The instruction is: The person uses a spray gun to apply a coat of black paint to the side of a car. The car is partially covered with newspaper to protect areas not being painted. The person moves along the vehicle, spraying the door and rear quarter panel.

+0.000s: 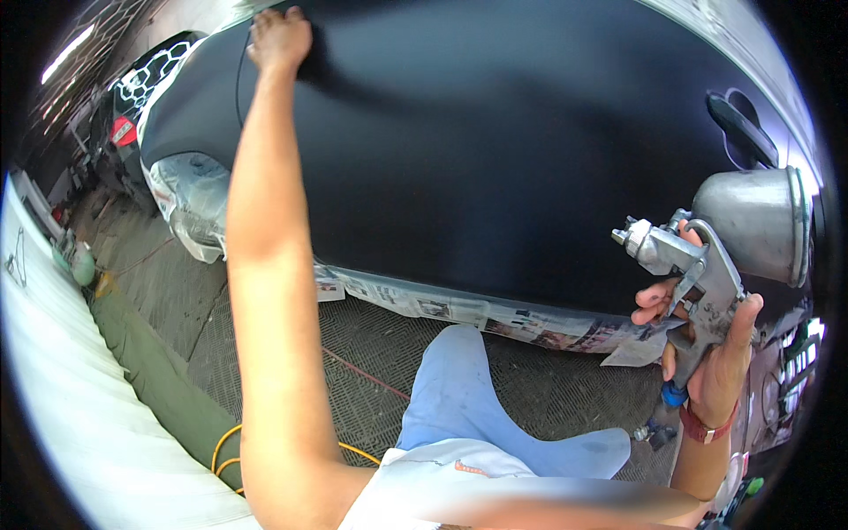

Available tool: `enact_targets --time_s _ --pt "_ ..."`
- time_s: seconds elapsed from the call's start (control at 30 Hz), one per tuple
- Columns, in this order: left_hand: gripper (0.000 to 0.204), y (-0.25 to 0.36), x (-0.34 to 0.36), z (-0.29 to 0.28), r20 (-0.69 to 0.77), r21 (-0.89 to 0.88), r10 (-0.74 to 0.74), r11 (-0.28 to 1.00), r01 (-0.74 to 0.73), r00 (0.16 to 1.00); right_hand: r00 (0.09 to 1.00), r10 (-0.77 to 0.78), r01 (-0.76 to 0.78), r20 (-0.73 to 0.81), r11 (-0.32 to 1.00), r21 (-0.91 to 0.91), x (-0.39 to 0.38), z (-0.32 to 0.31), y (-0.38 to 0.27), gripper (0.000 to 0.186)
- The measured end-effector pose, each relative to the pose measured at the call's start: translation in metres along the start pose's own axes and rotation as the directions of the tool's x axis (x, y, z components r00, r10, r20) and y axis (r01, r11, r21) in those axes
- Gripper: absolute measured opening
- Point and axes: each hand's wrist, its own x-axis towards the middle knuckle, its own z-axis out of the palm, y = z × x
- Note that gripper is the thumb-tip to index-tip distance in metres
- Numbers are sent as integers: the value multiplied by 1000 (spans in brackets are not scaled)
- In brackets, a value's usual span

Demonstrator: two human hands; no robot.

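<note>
So the spray gun is in the right hand, over at about 4 o'clock, fingers wrapped round the handle and across the trigger side. Can't tell if the trigger's pulled. Nozzle faces roughly 10 o'clock, the metal paint cup bulges toward 1, and the grip's long axis runs about 1 to 7.

The black car door fills the middle up to 12, its long axis near enough 9 to 3, with the door handle out at 2. From the gun hand it lies toward 10 or 11.

Left hand is way up at 11, holding nothing I can see, fingers unfurled by the door's seam. It's the nearer one to the panel and looks laid on it, though actual contact is hard to confirm. Newspaper masking lines the lower edge.
</note>
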Motion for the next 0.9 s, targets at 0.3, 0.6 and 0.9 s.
enact_targets --time_s 0.3,0.6,0.9 --pt "74 -53 31 4 136 27 -138 990 135 981 998 24 -25 -56 1000 -12 2 -13 10 102" --pt "87 59 -77 18 19 -23 171 985 -170 985 985 -35 37 -167 999 6 -2 -16 16 98" --pt "92 300 -224 27 -187 -56 653 739 -672 734 935 -228 212 -271 974 -85 3 -49 -4 96"
